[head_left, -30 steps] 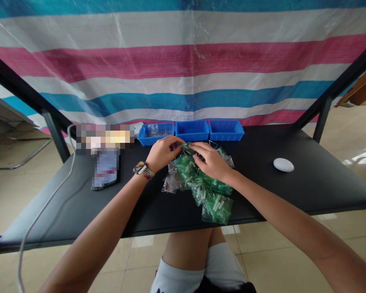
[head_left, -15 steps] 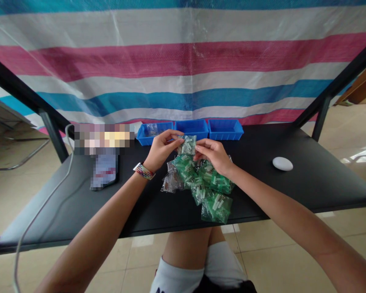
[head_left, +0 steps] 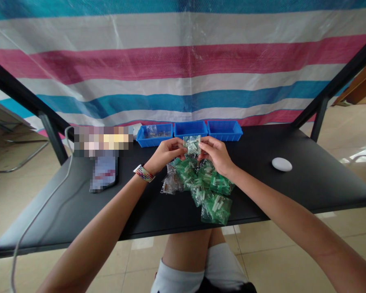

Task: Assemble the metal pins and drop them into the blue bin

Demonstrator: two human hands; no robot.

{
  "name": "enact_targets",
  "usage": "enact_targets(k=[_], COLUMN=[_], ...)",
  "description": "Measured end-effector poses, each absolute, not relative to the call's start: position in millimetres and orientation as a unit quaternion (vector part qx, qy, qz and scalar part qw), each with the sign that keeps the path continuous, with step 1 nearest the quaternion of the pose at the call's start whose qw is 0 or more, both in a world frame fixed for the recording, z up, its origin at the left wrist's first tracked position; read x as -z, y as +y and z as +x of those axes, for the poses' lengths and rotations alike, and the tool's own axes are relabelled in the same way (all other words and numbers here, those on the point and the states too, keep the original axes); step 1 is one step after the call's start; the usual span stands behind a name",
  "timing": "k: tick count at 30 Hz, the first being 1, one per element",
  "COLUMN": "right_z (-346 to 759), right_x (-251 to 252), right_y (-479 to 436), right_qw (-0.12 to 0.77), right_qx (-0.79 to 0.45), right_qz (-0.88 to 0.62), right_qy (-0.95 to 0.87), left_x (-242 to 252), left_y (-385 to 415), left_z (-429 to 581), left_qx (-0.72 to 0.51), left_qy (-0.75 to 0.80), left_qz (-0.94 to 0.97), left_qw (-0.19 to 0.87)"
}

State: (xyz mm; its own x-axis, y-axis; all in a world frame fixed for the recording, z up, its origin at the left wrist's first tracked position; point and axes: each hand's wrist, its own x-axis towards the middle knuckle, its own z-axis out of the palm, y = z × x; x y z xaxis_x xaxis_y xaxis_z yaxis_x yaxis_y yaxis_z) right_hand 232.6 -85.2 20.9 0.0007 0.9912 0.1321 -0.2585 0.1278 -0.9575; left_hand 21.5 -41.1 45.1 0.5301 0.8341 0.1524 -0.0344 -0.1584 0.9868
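Between my two hands a small clear plastic bag (head_left: pixel 191 145) of white and metallic pieces is held up above the table. My left hand (head_left: pixel 170 154) pinches its left edge, thumb towards me. The right edge is pinched by my right hand (head_left: pixel 215 152). Below lies a pile of green-tinted plastic bags (head_left: pixel 216 205) with whitish sticks and pins inside. To its left, partly overlapped, are clear bags (head_left: pixel 171 182) with brownish metal pieces. My forearms hide none of the pile's near end.
Three blue bins stand in a row at the back: the left bin (head_left: pixel 154 141) holds small bagged pieces, beside a middle bin (head_left: pixel 190 123) and a right bin (head_left: pixel 225 133). A white oval object (head_left: pixel 282 164) lies right. A cable (head_left: pixel 53 195) crosses the black table (head_left: pixel 256 142) at left.
Both hands and the clear bag have shifted slightly to the right. My left fingers have moved lower along the bag's edge. The pile and bins stay put.
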Motion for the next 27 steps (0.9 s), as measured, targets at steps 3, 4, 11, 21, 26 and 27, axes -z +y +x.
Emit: enact_targets(k=[3,4,11,21,26,27], right_z=[233.0,233.3,234.4,234.7,234.8,234.6], right_x=[-21.0,-21.1,-24.5,-23.9,-22.9,-22.6], right_y=[-85.0,-84.9,-86.7,-90.3,-91.5,-91.7], right_qw=[0.594,0.597,0.584,0.586,0.580,0.582], right_qx=[-0.503,-0.493,-0.501,-0.447,-0.412,-0.403], right_qz=[-0.396,-0.398,-0.393,-0.405,-0.414,-0.415], right_qy=[-0.486,-0.492,-0.504,-0.541,-0.567,-0.571], left_x=[-45.2,-44.9,-43.6,-46.0,-43.6,-42.7], left_y=[-40.7,-40.1,-40.7,-40.5,-40.3,-39.9], left_z=[21.4,21.1,20.2,21.0,22.5,22.8], left_qx=[-0.378,-0.382,-0.380,-0.420,-0.434,-0.435], left_qy=[0.306,0.305,0.308,0.281,0.286,0.286], left_qz=[0.672,0.672,0.649,0.596,0.617,0.616], left_qw=[0.559,0.557,0.583,0.624,0.591,0.591])
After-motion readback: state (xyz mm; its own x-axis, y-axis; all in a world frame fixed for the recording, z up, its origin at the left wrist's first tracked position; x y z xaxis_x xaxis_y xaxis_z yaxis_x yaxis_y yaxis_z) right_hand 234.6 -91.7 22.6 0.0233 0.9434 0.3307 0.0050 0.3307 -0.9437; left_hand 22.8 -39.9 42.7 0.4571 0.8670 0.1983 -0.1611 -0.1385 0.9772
